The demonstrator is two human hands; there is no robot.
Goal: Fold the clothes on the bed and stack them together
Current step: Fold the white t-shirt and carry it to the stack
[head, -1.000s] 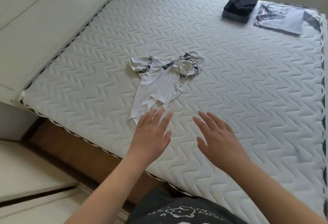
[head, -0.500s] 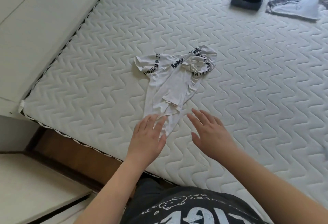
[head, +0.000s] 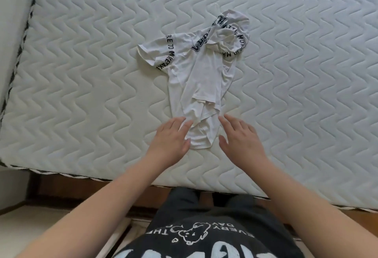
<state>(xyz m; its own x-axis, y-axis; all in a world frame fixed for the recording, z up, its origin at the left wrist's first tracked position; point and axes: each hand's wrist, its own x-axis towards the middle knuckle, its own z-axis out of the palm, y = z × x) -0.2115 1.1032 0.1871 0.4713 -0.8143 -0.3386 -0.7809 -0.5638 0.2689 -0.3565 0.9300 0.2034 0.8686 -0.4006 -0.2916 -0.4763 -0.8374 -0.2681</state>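
A crumpled white T-shirt (head: pixel 201 73) with dark lettering lies bunched on the quilted white mattress (head: pixel 81 73), its hem end nearest me. My left hand (head: pixel 171 139) is flat with fingers spread at the left side of the hem, fingertips touching the cloth. On the hem's right side my right hand (head: pixel 239 137) is spread the same way, just beside the fabric. Neither hand holds anything.
The mattress's near edge (head: pixel 122 178) runs across below my wrists, with the brown bed frame (head: pixel 61 188) under it. A pale padded headboard (head: pixel 12 22) borders the left side. My dark printed shirt (head: pixel 204 237) fills the bottom.
Both hands have reached forward to the T-shirt's hem. The view has tilted down, so the folded dark garment and the folded pale one at the far right are out of frame.
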